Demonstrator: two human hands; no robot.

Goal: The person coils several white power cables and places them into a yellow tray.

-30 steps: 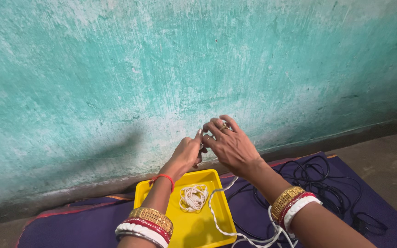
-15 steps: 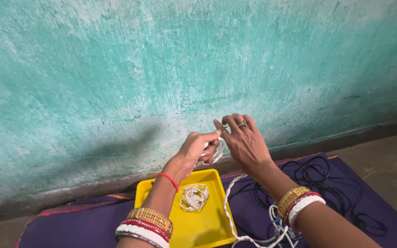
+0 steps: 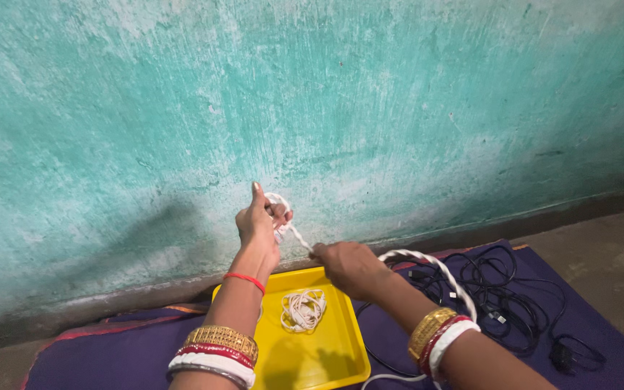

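My left hand [image 3: 260, 222] is raised in front of the wall, its fingers closed around a small loop of white braided cable [image 3: 295, 232]. My right hand [image 3: 346, 266] sits lower and to the right, pinching the same cable, which runs taut between the two hands. Past my right hand the cable arcs over my right wrist [image 3: 435, 264] and drops out of view. Below my hands a yellow tray [image 3: 326, 354] holds a coiled white cable bundle [image 3: 303, 310].
A tangle of black cables [image 3: 514, 296] lies on the purple mat [image 3: 110, 361] to the right of the tray. The turquoise plastered wall [image 3: 312, 94] rises just behind. Bare concrete floor [image 3: 608, 253] shows at the right.
My left hand rose and moved left with the loop. My right hand dropped and pulled the cable taut, and the slack now arcs over my right wrist.
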